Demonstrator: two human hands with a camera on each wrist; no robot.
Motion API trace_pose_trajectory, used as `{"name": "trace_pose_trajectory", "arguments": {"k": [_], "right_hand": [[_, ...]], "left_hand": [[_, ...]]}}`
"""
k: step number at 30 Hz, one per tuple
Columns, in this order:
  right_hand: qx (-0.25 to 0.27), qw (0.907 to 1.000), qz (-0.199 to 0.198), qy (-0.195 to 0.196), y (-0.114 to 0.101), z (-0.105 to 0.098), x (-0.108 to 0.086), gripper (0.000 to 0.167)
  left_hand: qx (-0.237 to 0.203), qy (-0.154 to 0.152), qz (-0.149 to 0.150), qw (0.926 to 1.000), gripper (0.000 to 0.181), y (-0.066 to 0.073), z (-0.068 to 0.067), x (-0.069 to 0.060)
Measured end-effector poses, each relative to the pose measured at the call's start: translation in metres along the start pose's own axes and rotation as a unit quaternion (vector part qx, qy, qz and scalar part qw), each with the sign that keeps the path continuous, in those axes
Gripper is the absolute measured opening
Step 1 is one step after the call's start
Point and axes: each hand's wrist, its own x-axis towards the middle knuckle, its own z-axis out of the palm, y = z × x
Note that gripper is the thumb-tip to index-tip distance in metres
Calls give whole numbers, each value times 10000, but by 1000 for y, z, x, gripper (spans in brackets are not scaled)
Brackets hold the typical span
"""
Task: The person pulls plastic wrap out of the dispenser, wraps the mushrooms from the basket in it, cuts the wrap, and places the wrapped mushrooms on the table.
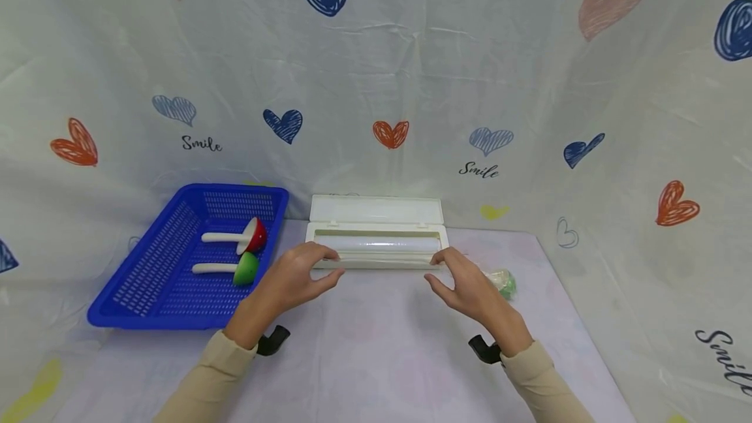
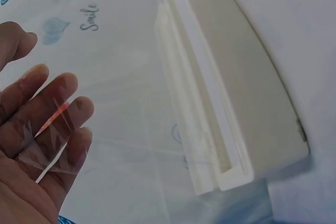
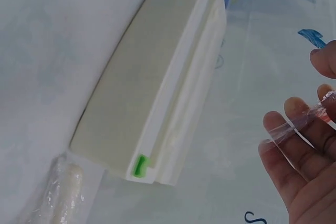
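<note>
A white cling film dispenser [image 1: 376,263] stands with its lid [image 1: 376,209] raised, and a roll of clear film [image 1: 378,243] lies inside. My left hand [image 1: 299,277] is at its front left, thumb and fingers apart. My right hand [image 1: 470,286] is at its front right, likewise with thumb and fingers apart. In the left wrist view clear film [image 2: 52,153] lies across the left fingers. Crinkled film [image 3: 286,129] clings to the right fingers in the right wrist view. The film between the hands is hard to see in the head view.
On the left a blue basket [image 1: 147,320] holds a red-capped toy mushroom [image 1: 255,236] and a green-capped one [image 1: 245,269]. A film-wrapped, green-ended piece [image 1: 504,282] lies beyond the right wrist, partly hidden. A heart-printed sheet [image 1: 423,83] hangs behind the table.
</note>
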Motion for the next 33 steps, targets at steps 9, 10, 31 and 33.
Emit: {"name": "trace_pose_trajectory", "arguments": {"k": [9, 10, 31, 33], "right_hand": [[137, 9997, -95, 197, -2, -9, 5, 34], [155, 9995, -113, 239, -2, -10, 6, 33], [545, 9950, -149, 824, -11, -24, 21, 30], [609, 9947, -130, 818, -13, -24, 19, 36]], "left_hand": [[-99, 237, 278, 9993, 24, 3, -8, 5], [-116, 238, 297, 9992, 24, 4, -9, 6], [-473, 471, 635, 9958, 18, 13, -33, 22], [-601, 352, 618, 9957, 17, 15, -34, 18]]}}
